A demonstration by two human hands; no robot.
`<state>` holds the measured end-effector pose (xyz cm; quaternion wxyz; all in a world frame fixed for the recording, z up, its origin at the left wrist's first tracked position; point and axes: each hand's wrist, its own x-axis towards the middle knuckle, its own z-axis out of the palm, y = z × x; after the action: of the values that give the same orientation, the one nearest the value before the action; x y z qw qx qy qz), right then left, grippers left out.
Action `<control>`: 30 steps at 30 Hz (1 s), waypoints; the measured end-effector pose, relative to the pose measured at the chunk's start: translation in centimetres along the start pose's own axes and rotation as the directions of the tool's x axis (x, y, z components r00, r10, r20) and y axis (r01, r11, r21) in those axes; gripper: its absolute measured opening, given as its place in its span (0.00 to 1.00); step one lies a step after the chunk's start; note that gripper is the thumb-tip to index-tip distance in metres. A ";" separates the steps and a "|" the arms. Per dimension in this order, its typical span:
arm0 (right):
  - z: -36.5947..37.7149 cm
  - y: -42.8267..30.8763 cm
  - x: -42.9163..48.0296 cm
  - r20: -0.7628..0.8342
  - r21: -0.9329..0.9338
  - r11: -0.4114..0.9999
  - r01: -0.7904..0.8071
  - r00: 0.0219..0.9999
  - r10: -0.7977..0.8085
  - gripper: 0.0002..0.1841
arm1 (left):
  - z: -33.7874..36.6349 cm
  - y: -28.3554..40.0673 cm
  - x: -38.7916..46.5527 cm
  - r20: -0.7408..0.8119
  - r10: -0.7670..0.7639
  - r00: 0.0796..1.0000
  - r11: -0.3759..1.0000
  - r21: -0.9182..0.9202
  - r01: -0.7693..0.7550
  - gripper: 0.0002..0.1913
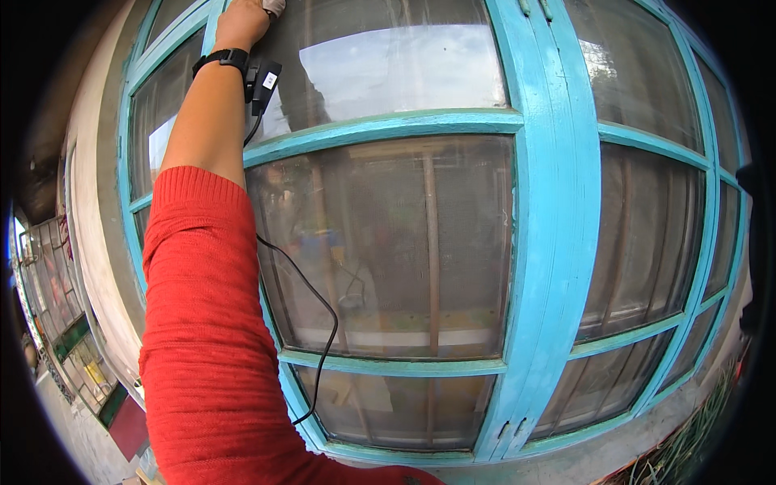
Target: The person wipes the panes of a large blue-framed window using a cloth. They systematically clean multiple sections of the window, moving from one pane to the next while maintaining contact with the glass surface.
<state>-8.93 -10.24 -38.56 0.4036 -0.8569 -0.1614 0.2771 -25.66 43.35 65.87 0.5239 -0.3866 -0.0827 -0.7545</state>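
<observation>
My left hand (242, 23) reaches up to the top edge of the view, in front of a glazed window with a turquoise-painted wooden frame (551, 182). The fingers are partly cut off by that edge. A bit of whitish, crumpled material (274, 7), apparently cloth, shows in the grip beside an upper glass pane (400, 73). A black strap (224, 58) circles my wrist, with a small black device (265, 85) on its inner side. A black cable (330, 315) runs from the device behind my red knitted sleeve and hangs before the lower panes. My right hand is out of view.
Vertical bars (431, 242) and mesh stand behind the glass. More turquoise casements (648, 154) are to the right. A pale wall (97, 242) and a metal gate (51, 273) lie at left. Long green leaves (685, 436) grow at the lower right, by a concrete ledge (606, 461).
</observation>
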 end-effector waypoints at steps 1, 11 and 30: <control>0.0 0.0 0.0 0.001 -0.004 1.000 -0.003 1.000 0.003 0.21 | -0.6 -0.1 0.1 -0.010 0.127 0.992 0.989 0.077 -0.126 0.07; 0.5 0.1 -0.2 -0.002 -0.021 1.000 0.009 1.000 -0.009 0.22 | -1.7 -2.3 1.6 0.609 0.121 0.784 0.992 -0.089 -0.084 0.11; 3.3 3.4 -2.8 -0.031 -0.036 0.999 0.041 0.999 -0.042 0.23 | -4.0 0.8 -11.0 0.358 -0.114 0.927 0.905 -0.348 0.246 0.27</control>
<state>-12.94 -11.74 -41.95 0.3966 -0.8647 -0.1776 0.2519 -25.31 48.84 55.50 0.3430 -0.5931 -0.0544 -0.7264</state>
